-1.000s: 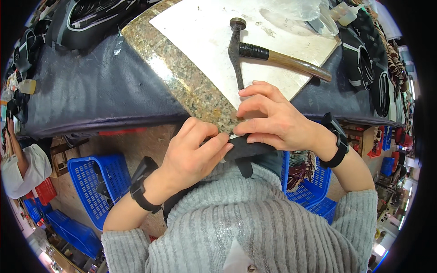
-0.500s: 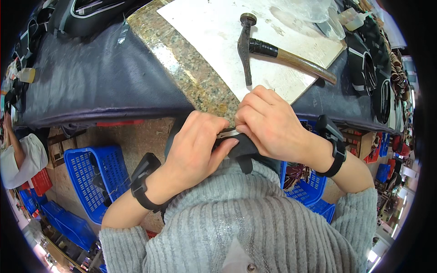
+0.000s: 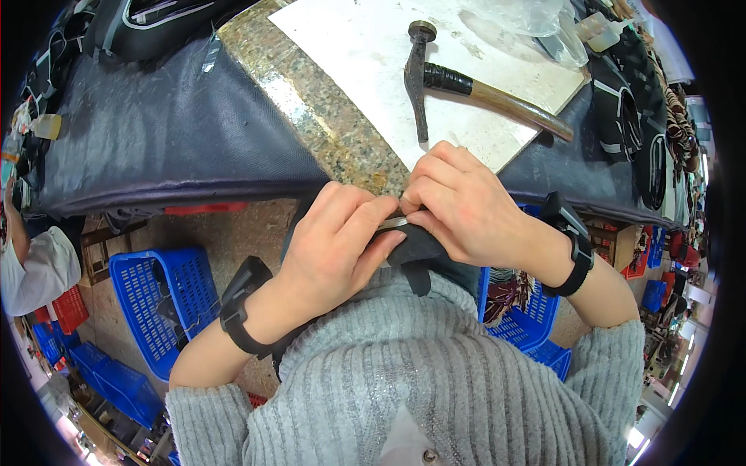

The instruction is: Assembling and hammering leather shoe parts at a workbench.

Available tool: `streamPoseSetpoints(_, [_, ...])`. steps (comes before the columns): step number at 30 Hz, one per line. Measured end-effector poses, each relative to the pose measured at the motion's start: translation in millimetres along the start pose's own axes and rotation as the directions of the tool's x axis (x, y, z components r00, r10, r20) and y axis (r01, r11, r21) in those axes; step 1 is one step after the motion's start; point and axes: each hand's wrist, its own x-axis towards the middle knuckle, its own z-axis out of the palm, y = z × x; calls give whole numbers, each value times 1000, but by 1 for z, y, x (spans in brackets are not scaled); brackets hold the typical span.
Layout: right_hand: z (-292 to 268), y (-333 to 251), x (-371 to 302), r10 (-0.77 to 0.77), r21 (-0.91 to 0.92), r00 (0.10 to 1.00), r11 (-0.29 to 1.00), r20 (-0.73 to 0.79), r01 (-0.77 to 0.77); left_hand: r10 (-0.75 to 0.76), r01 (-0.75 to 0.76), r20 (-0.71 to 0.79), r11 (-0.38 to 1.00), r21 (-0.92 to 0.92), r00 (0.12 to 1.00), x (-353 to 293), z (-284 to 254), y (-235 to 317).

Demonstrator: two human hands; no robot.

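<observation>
The left hand has its fingers curled and its thumb brought nearly to the forefinger, gripping the near edge of a soft black piece; the right hand is bunched in a tight pinch just beside it, its fingertips at a narrow pale strip along that edge. The piece lies between the two hands, at the near edge of the bench and in front of the person's body, with a dark tab drooping below. If the two pinches pulled unevenly, the strip could pucker or skew; if either eased too soon, the limp black material could spring open or slide toward the lap, since little seems to support it from beneath. Just beyond the right knuckles, the hammer points its tapered steel end toward the hand, so a careless reach could knock it. Its wooden handle is smooth, with a glossy black wrapping near the head. It rests on a flat, scuffed white sheet over speckled, shiny granite, and farther out spreads a wrinkled, leathery dark cover.
</observation>
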Motion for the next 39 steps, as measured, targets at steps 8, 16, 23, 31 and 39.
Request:
streamPoseSetpoints(8, [-3, -1, 10, -34, -192, 994, 980, 105, 54, -84, 83, -21, 995, -49, 996, 0, 1, 2])
streamPoseSetpoints(16, [8, 10, -3, -190, -171, 980, 969, -64, 177, 56, -54, -36, 998, 35, 998, -3, 3, -4])
streamPoseSetpoints(23, [-2, 15, -10, -318, -221, 948, 927, -36, 302, 223, -217, -34, 966, 139, 974, -7, 4, -10])
streamPoseSetpoints(31, [-6, 24, -13, -340, -191, 940, 924, -14, 331, 304, -310, 57, 932, 186, 951, -2, -1, -12])
streamPoseSetpoints(39, [-24, 29, -6, -318, -124, 948, 940, 26, 319, 308, -323, 100, 925, 200, 946, -1, -3, -11])
